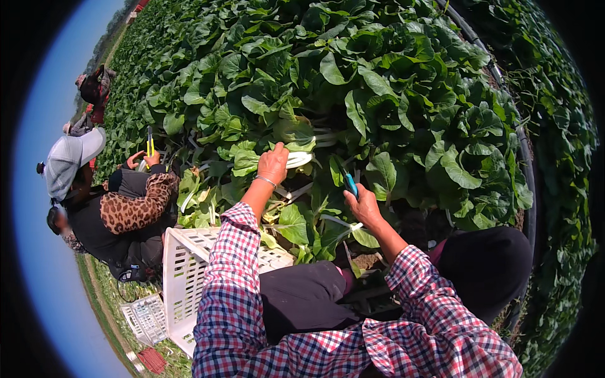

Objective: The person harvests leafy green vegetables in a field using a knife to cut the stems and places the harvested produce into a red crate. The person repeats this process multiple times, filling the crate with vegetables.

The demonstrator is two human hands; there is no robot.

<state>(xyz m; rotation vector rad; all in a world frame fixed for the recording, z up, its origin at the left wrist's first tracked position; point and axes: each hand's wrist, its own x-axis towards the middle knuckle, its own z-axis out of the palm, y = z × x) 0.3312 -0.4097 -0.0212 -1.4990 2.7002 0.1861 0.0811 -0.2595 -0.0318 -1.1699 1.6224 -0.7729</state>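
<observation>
My left hand [272, 166] grips a leafy green [298, 159], its thick white stalks pointing right and its leaves spreading left. In my right hand [366, 205] is a blue-handled knife [350, 183]; its blade is dark and partly lost against the leaves. Just beyond my left hand, another plant with pale stalks [326, 136] leans over on the bed. Cut and yellowed leaves [290, 224] litter the ground between my arms. Standing leafy greens [378, 85] fill the bed ahead of both hands.
A white plastic crate [182, 279] stands by my left forearm. To the left crouches a co-worker [137, 203] holding a yellow knife [150, 144]. Another white crate [146, 316] and a red crate [152, 360] lie behind. A black hose [525, 165] runs along the bed's right edge.
</observation>
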